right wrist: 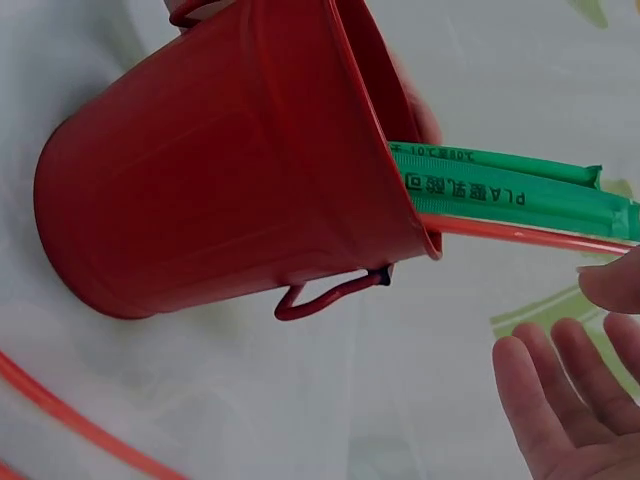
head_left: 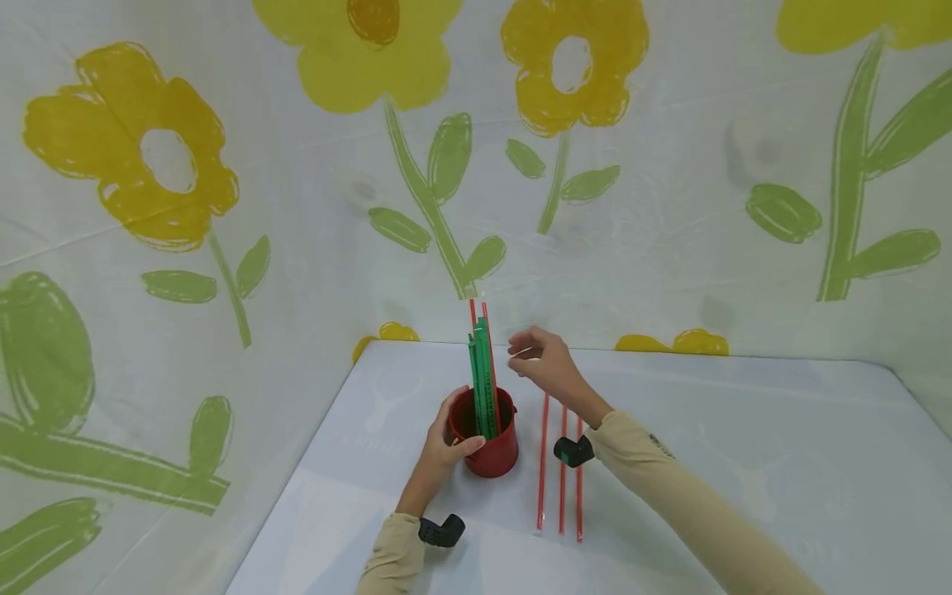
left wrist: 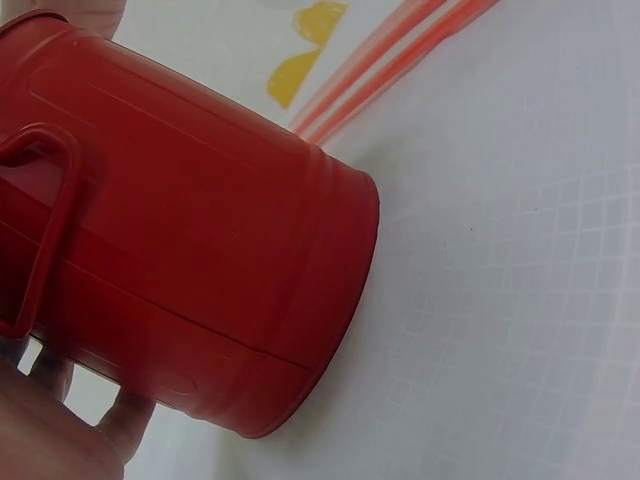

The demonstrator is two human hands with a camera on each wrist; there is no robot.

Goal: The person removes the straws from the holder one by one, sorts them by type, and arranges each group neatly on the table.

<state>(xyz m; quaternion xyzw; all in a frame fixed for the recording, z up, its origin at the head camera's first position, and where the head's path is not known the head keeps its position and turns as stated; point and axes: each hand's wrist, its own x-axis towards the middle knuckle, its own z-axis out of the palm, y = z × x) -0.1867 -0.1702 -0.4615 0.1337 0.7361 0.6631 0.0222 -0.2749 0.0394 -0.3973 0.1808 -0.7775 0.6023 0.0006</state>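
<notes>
A small red metal bucket (head_left: 494, 459) stands upright on the table. My left hand (head_left: 439, 453) holds it by the side, thumb at the near rim and fingers around the wall; some fingers (left wrist: 128, 418) show below the bucket in the left wrist view. Leaning in the bucket are several green-wrapped straws (head_left: 482, 376) with printed lettering, and two red straws (head_left: 486, 311) rise beside them. My right hand (head_left: 549, 364) hovers to the right of the straw tops, holding nothing. Its fingers are loosely bent and apart from the straws in the right wrist view.
Three red straws (head_left: 541, 487) lie side by side on the white table (head_left: 714, 496), right of the bucket and partly under my right wrist. A white curtain (head_left: 312, 248) printed with yellow flowers hangs behind and to the left. Each wrist wears a black camera (head_left: 442, 531).
</notes>
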